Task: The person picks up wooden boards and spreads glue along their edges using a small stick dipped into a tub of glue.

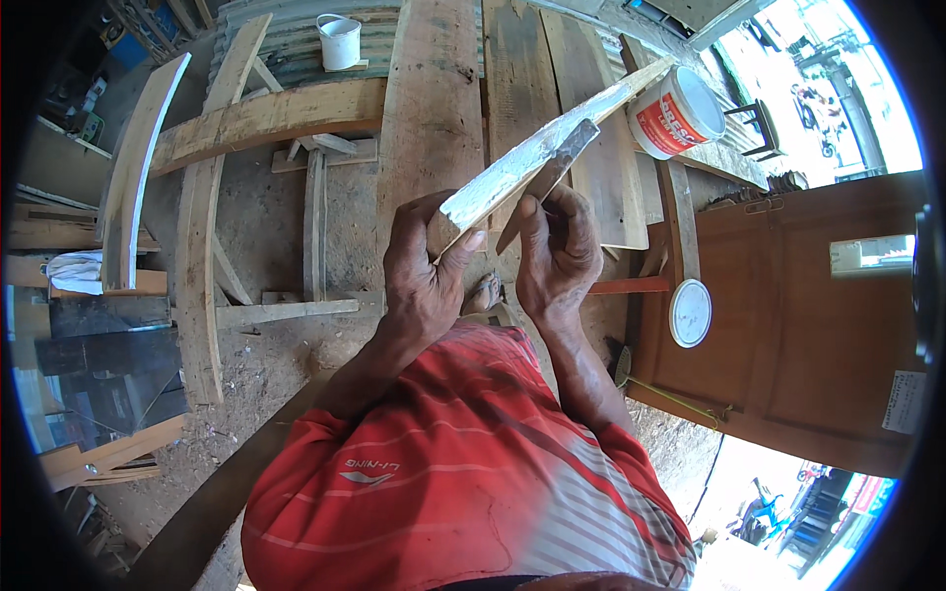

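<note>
Left hand (422, 278) grips the near end of the white-coated wooden strip (537, 156), fingers closed around it. Just right of the strip, the right hand (558, 258) pinches a putty knife (552, 177), blade laid against the strip. Further right stands an open tub (676, 111).

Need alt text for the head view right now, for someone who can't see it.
Left hand grips the near end of a white-coated wooden strip while the right hand holds a flat scraper blade against it. An open red-and-white bucket sits beyond on planks.

Dirt floor (266, 227) — planks (431, 108), bucket (340, 42)
</note>
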The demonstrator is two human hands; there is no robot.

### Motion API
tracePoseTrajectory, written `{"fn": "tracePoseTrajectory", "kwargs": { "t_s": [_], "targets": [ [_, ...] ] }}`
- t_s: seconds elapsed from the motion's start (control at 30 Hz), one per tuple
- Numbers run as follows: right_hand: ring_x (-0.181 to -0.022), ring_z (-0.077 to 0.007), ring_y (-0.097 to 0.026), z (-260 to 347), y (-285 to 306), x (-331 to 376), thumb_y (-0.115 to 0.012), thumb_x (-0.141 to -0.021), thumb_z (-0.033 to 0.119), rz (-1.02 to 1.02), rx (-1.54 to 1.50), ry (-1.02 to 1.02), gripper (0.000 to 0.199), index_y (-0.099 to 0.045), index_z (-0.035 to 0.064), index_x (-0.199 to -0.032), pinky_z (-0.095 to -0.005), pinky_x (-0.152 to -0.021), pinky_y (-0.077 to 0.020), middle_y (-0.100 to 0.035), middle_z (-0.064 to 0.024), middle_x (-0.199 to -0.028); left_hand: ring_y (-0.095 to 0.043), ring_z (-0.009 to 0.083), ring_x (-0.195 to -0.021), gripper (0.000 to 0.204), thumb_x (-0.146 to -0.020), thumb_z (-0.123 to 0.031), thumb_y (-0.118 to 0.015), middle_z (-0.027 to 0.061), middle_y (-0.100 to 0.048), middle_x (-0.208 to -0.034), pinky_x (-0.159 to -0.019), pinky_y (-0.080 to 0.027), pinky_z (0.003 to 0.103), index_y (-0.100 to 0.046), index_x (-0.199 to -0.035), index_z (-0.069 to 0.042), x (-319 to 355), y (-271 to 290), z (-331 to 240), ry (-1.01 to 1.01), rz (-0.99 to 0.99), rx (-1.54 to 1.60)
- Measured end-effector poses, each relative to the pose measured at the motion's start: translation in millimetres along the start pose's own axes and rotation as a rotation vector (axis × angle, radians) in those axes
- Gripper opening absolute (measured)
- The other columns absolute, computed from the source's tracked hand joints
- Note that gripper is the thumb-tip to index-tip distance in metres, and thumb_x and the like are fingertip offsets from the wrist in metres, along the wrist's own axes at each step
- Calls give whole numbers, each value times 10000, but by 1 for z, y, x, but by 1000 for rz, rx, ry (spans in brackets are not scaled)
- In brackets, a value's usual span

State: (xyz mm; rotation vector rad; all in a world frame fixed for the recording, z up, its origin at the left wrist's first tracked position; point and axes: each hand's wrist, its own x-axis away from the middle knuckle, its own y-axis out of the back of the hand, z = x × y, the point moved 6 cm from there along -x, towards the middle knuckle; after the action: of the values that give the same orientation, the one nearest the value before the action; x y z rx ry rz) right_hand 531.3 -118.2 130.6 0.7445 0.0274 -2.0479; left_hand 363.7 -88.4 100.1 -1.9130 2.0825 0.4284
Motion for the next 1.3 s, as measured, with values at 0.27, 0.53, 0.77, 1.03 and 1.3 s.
{"fn": "tracePoseTrajectory", "kwargs": {
  "t_s": [0.27,0.53,0.77,1.03,1.3],
  "targets": [
    [-840,-198,-707,48,-8,12,-737,-907,-33,149,25,226,298,-646,-9,-1190,-306,-746,-587,-707,-169,-1109,-622,268,-1149,371,-963,-132,-744,148,-624,-1224,-965,-517,380,-597,-1278,-3,2,-1,7,64,-55,101],
    [-825,-192,-735,59,59,-57,-695,-933,-22,229,447,193,287,-715,40,-1213,-330,-690,-567,-747,-133,-1003,-620,265,-1132,348,-960,-120,-741,124,-637,-1225,-978,-509,375,-622,-1273,-26,5,1,4,1,-16,26],
    [-789,-270,-709,78,62,-83,-737,-921,106,432,844,392,258,-743,157,-1174,-407,-674,-569,-685,-50,-940,-618,283,-1118,349,-957,-123,-741,128,-644,-1208,-980,-502,389,-624,-1273,-32,4,4,5,30,-23,22],
    [-840,-274,-706,82,54,-88,-714,-906,51,484,863,499,288,-725,132,-1182,-412,-723,-580,-655,-74,-1013,-621,294,-1095,341,-962,-160,-742,131,-647,-1180,-956,-502,391,-622,-1253,-28,2,5,6,35,-35,15],
    [-867,-308,-701,85,46,-96,-682,-882,-11,514,778,469,290,-720,81,-1154,-432,-744,-570,-657,-107,-1017,-623,294,-1094,354,-970,-174,-737,138,-642,-1180,-953,-504,392,-615,-1267,-25,0,9,9,55,-30,9]
  ]
}}
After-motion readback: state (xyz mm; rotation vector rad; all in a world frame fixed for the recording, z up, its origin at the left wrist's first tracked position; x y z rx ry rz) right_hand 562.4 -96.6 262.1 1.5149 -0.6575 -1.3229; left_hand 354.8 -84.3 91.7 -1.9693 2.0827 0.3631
